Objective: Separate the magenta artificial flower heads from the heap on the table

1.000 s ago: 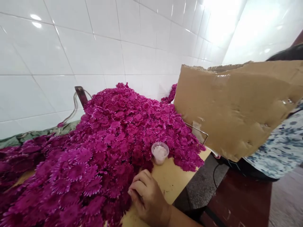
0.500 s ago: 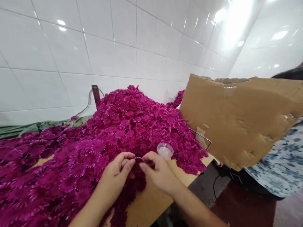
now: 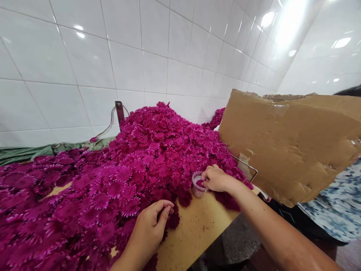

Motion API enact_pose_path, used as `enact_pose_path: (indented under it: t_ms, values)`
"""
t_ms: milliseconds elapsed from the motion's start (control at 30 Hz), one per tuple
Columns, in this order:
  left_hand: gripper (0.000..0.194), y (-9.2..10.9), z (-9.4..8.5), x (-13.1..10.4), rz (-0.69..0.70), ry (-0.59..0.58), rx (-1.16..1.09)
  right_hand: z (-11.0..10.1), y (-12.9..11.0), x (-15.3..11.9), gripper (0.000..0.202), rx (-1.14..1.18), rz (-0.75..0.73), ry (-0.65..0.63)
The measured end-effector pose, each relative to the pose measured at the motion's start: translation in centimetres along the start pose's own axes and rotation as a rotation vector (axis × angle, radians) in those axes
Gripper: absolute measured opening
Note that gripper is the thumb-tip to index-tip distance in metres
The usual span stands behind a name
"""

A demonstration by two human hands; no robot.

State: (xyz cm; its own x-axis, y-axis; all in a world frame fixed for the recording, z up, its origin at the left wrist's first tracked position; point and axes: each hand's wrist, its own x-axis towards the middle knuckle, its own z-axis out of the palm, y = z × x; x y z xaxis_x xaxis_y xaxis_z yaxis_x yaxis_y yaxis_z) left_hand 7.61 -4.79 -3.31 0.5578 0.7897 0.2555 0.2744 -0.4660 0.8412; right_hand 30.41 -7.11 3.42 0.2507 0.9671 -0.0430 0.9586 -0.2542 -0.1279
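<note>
My right hand (image 3: pixel 216 178) is at the small clear plastic cup (image 3: pixel 197 190), its fingers pinched on a magenta artificial flower (image 3: pixel 200 183) at the cup's mouth. Something whitish shows inside the cup. Lower and to the left, my left hand (image 3: pixel 150 224) has thumb and forefinger pressed together; I cannot make out what, if anything, is between them. Dark magenta flowers (image 3: pixel 173 219) lie just beyond its fingertips, partly hidden by the hand. A large heap of magenta flowers (image 3: pixel 158 146) rises behind both hands.
The pale wooden tabletop (image 3: pixel 194 229) shows in front of the cup. A cardboard sheet (image 3: pixel 282 143) stands at the right beside a thin metal frame (image 3: pixel 248 165). Behind it is a person in a patterned garment (image 3: pixel 335 201). White tiled wall (image 3: pixel 126 67) backs the heap.
My hands have separated. The right hand has moved right to the cup with a flower; the left has stayed low near the flowers. The view has shifted slightly left.
</note>
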Motion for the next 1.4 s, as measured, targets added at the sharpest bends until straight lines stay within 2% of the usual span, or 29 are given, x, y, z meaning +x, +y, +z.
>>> enact_pose_path:
  t_ms: [100,233,367,500,600,733,900,1033,1200,1300,1400]
  values:
    - [0.021,-0.4,0.0,-0.3,0.018,0.002,0.027,0.6,0.4,0.5,0.016,0.029,-0.042,-0.064]
    - [0.022,-0.7,0.0,-0.4,0.066,-0.014,0.072,0.7,1.1,1.0,0.01,0.068,-0.065,-0.102]
    - [0.023,-0.2,-0.1,-0.2,0.154,0.02,0.201,0.1,1.3,1.5,0.003,0.075,-0.056,-0.027]
    - [0.024,2.0,0.4,1.1,0.32,0.018,0.355,-0.6,0.7,1.3,0.006,0.083,-0.099,0.062]
    - [0.028,4.1,1.8,2.9,0.402,-0.045,0.462,-0.6,0.3,0.9,0.007,0.079,-0.142,0.119]
    - [0.042,5.8,4.6,5.5,0.491,-0.208,0.61,-0.8,1.1,0.2,0.009,0.095,-0.136,0.184]
    - [0.037,5.9,6.3,7.8,0.562,-0.335,0.742,-0.9,3.3,-0.2,0.009,0.195,-0.089,0.232]
    - [0.037,5.6,6.9,8.5,0.564,-0.433,0.802,-0.3,3.8,-0.1,0.009,0.322,-0.097,0.271]
    - [0.027,5.9,6.7,8.8,0.542,-0.477,0.836,0.5,3.1,0.3,0.007,0.297,-0.142,0.204]
    - [0.018,6.2,5.5,8.6,0.577,-0.453,0.818,0.7,2.8,0.4,0.007,0.277,-0.143,0.178]
    - [0.018,6.2,3.9,7.9,0.564,-0.381,0.77,1.4,2.6,0.7,0.005,0.235,-0.157,0.193]
